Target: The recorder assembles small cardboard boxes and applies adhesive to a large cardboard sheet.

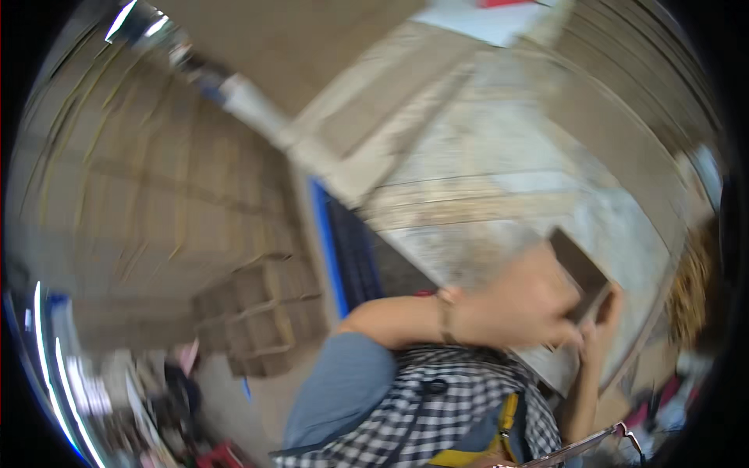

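In the head view, the person's right hand is bent around the right side of a small brown box, fingers curled against its edge, so it appears to have hold of it there. The left hand reaches across the body to the box's near left side; it is partly curled, but blur hides whether its fingers grip the cardboard or merely pass in front of it. The box is tilted, above or against the near part of the pale, worn bench; whether its base rests on the surface cannot be made out. The likeliest trouble is a slip: if only the right hand bears the box, a push from the left could twist it out of those fingers. Because it sits close to the bench's near edge, it could then fall toward the checked apron. Squeezing hard from both sides might buckle the thin-looking wall, and the band on the left wrist could snag a corner if that arm swept closer.
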`<action>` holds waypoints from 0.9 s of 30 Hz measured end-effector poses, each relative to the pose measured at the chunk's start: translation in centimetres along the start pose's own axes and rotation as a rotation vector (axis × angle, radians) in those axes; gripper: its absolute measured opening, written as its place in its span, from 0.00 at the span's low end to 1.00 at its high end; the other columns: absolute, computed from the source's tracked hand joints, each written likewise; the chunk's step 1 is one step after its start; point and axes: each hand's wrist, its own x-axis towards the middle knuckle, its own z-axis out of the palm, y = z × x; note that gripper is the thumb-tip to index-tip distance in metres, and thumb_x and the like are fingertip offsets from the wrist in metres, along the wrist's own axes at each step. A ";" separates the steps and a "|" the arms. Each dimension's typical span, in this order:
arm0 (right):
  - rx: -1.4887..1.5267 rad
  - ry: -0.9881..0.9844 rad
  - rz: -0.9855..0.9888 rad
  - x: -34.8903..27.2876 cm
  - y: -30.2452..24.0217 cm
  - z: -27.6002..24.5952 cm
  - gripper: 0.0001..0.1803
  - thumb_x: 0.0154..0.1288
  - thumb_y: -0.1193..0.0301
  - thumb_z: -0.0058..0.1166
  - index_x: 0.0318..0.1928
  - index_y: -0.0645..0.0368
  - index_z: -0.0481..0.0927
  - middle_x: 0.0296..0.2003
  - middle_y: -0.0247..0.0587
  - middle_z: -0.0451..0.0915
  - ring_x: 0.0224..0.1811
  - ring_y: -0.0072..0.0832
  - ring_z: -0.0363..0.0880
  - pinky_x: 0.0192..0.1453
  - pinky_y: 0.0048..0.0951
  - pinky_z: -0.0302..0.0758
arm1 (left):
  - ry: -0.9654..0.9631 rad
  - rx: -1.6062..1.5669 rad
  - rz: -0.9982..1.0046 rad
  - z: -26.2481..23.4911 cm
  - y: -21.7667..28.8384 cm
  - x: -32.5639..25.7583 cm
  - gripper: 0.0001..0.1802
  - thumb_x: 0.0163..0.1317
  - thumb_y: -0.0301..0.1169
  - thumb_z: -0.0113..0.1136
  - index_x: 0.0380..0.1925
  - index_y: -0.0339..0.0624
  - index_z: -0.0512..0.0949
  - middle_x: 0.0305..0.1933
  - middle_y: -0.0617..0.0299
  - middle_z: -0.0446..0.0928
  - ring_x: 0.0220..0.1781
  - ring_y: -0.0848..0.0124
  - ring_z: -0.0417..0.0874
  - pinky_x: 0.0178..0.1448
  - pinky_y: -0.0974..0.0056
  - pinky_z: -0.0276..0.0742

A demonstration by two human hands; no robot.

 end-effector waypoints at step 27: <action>-0.368 -1.060 -0.547 -0.5 -5.9 13.7 0.12 0.53 0.77 0.57 0.40 0.63 0.76 0.52 0.50 0.74 0.57 0.48 0.68 0.62 0.43 0.64 | 0.691 0.730 -2.210 1.6 11.4 -52.7 0.11 0.50 0.33 0.57 0.33 0.44 0.81 0.33 0.43 0.79 0.39 0.46 0.80 0.44 0.49 0.75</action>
